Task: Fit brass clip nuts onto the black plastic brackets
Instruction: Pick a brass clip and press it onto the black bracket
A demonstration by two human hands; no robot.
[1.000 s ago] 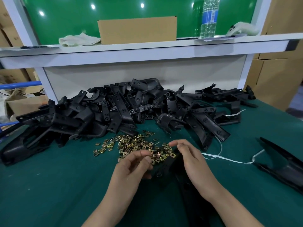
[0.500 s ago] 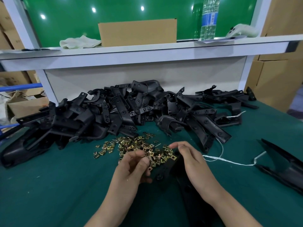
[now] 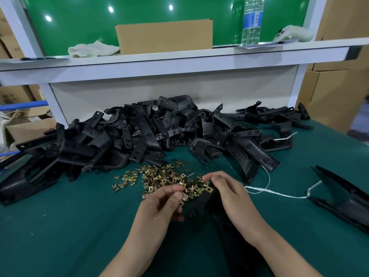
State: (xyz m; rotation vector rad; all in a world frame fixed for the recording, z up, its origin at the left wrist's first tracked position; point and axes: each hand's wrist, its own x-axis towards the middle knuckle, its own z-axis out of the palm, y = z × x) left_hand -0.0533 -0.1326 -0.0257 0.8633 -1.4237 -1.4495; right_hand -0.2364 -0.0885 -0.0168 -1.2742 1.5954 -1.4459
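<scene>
A: Green mat [image 3: 60,226] across the bench, brass clip nuts [image 3: 163,176] scattered near the middle. Beyond the nuts?

B: Heaped black plastic brackets [image 3: 139,136], the heap's near edge touching the nuts' far edge. Higher up behind the nuts, a white shelf [image 3: 179,60] carrying a cardboard box [image 3: 163,36], a water bottle [image 3: 251,21] and a pale cloth [image 3: 91,48].

A: And the left hand [image 3: 159,206]?

B: At the nuts' near left edge, partly over them. Fingers bent, thumb [image 3: 177,195] tucked toward the forefinger, one nut right at the tip. Pinched or merely touched: cannot tell.

A: Then the right hand [image 3: 231,198]?

B: At the nuts' near right edge. Fingers [image 3: 214,178] curled, tips bunched together, arched over the far end of one black bracket [image 3: 199,204]. Thumb hidden, so clamped on it or only hovering above: cannot tell.

A: Lie of that bracket?

B: Far end touching the nuts' near edge, between both hands; the rest running back from the nuts toward the body, under the right forearm.

A: Anything right of the nuts?

B: White string [image 3: 279,193] trailing across the mat, starting just beside the right hand. Further right, well apart from the nuts, a large black moulded part [image 3: 343,196], with the string's far end reaching it.
</scene>
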